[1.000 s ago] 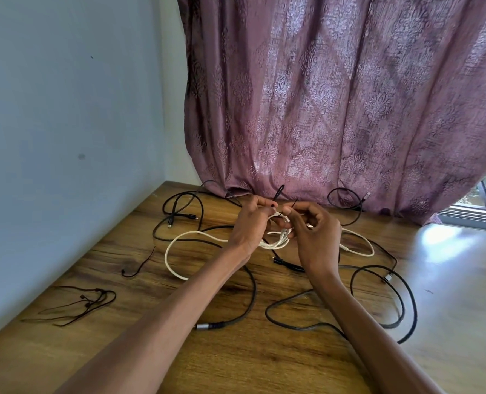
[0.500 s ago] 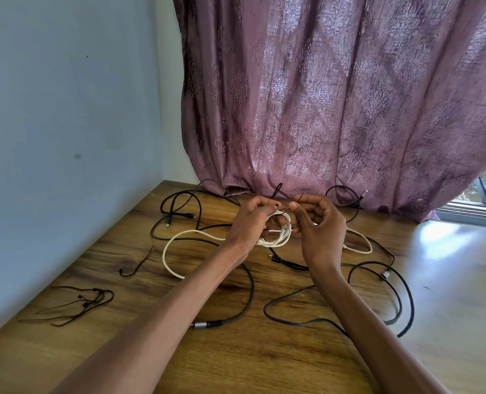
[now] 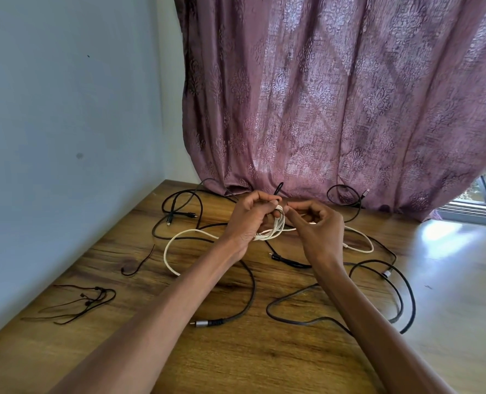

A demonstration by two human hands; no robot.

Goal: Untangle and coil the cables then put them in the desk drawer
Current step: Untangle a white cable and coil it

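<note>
Above the wooden bench [image 3: 264, 351], the left hand [image 3: 247, 220] grips a small coil of white cable [image 3: 276, 228]; the right hand [image 3: 315, 231] pinches it alongside. Its loose tail lies among black cables [image 3: 250, 285] and could snag, dragging them along.

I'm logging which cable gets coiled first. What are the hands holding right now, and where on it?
The white cable. The left hand grips its coiled loops; the right hand pinches a strand beside the coil. The rest trails on the desk.
</note>
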